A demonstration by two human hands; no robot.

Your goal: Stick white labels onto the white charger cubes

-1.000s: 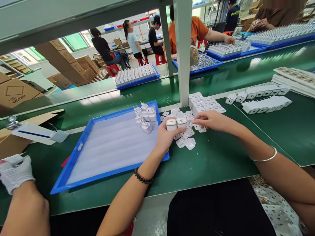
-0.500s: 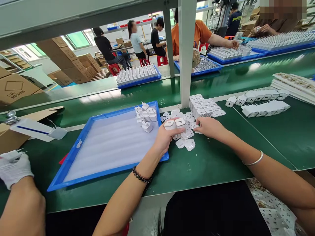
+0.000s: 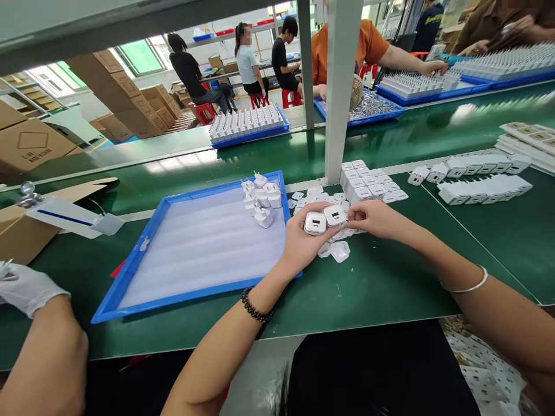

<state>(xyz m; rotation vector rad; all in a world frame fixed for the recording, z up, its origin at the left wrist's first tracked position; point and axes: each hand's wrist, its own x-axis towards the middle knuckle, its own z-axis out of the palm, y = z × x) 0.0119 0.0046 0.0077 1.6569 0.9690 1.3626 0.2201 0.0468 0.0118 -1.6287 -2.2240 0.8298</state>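
Two white chargers with their port faces turned up sit side by side in my left hand, whose fingers wrap round them. My right hand is closed in a pinch close to the right-hand charger; what its fingertips hold, if anything, is too small to make out. Beneath and behind both hands lie loose flat white covers, partly hidden. Beyond them stand neat stacks of similar white covers. Left of my hands, several white chargers with pins up stand in a blue-rimmed tray.
On the right, white chargers lie in two rows, with stacked pale sheets behind. A white post rises beyond the covers. A co-worker's gloved hand is at far left, below a white fixture. More trays and people are across the bench.
The chargers in my left hand have tilted so their port faces show more fully. My right hand has moved from the loose covers up beside them. The view has shifted slightly.
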